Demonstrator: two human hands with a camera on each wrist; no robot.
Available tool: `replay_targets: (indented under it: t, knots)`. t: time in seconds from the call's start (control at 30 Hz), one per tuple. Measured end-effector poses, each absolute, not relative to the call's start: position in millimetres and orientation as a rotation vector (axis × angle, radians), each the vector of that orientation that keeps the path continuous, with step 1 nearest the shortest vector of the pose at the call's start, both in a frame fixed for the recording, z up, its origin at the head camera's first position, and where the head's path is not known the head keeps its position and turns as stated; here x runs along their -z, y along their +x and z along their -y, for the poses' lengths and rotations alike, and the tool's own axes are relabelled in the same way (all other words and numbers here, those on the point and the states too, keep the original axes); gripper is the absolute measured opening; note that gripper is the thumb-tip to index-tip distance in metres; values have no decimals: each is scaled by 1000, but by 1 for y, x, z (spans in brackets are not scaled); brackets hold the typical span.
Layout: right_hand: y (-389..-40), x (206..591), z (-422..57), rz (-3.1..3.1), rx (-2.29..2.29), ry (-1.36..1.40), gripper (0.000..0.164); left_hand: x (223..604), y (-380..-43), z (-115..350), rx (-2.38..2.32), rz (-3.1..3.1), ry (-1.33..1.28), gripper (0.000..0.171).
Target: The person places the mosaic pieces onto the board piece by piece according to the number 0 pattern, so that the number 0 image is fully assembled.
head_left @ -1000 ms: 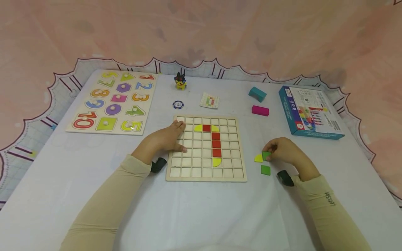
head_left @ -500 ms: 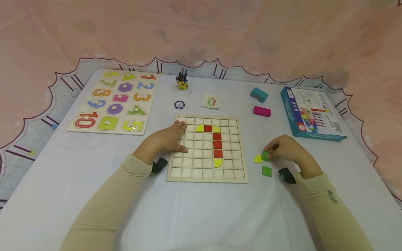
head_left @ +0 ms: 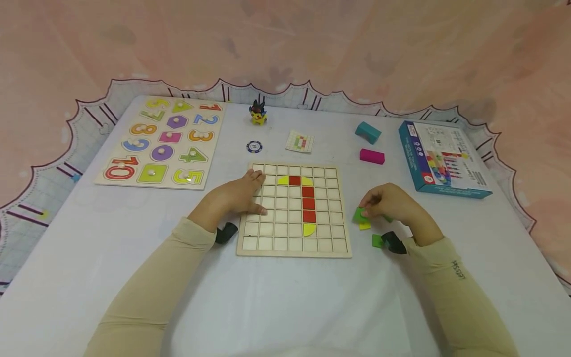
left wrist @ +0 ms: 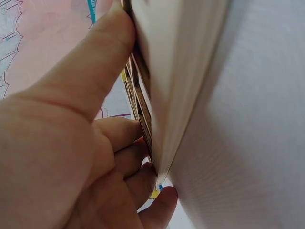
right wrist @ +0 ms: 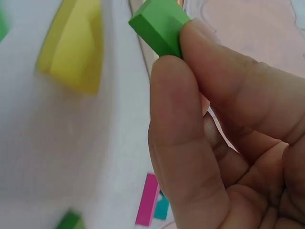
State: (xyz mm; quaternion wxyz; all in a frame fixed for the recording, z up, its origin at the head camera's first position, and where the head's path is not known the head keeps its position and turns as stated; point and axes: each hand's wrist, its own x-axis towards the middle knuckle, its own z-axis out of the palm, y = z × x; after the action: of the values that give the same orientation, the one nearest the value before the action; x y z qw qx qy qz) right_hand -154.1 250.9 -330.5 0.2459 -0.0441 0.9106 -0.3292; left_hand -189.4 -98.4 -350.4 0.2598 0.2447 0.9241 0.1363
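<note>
My right hand (head_left: 392, 206) pinches a green square tile (right wrist: 162, 26) between thumb and finger, raised off the cloth. Just below it lies a yellow quarter-round tile (head_left: 365, 226). Another green tile (head_left: 376, 241) is partly hidden by the wrist camera, and a bit of green (head_left: 388, 218) shows beneath the hand. My left hand (head_left: 236, 196) rests on the left edge of a wooden grid board (head_left: 294, 254), its thumb over the rim (left wrist: 176, 71) and its fingers spread along the side. Set in the board are several red square tiles (head_left: 309, 204) and yellow quarter-rounds (head_left: 309, 229).
A small pattern card (head_left: 300, 142), a poker chip (head_left: 254, 147) and a toy figure (head_left: 257, 114) stand behind the board. Number puzzle board (head_left: 167, 168) at left. Teal block (head_left: 368, 132), magenta block (head_left: 372, 156) and a blue box (head_left: 446, 158) at right.
My right hand has lifted the green tile from the cloth and shifted left with it, over the yellow tile. The left hand stays on the board's edge.
</note>
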Motion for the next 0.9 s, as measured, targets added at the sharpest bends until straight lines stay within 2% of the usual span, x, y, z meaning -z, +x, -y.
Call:
replay_targets:
  t: [0.6,0.9]
  knots:
    - [-164,344,-158,-2375,1019,-353,10,351,-189,100,-370,-2501,659,97]
    - [-161,346,-131,-2364,963,-396,8,353,-191,99,-363,-2513,680,97]
